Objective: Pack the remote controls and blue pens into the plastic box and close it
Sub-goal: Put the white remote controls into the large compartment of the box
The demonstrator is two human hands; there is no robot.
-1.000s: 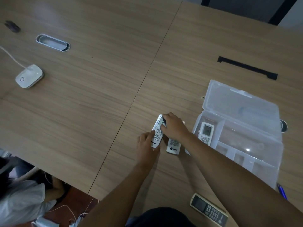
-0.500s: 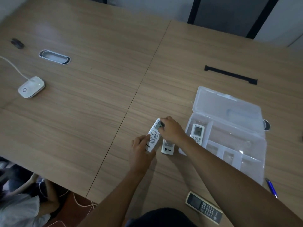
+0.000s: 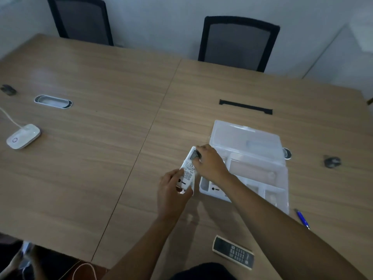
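Note:
Both hands hold a long white remote control just left of the open clear plastic box. My left hand grips its lower end and my right hand grips its screen end. The box lid lies open on the far side. The lower end of a white remote shows in the box's left compartment, the rest hidden by my right arm. A dark remote lies near the table's front edge. A blue pen lies to the right of the box.
A white device with a cable and an oval cable port are at the far left. A black strip lies behind the box. Two small dark objects sit near the table's sides. Two chairs stand beyond.
The long white remote has come up off the table in both hands, closer to the box. The small white remote beside it is no longer seen on the table. The camera has tilted up.

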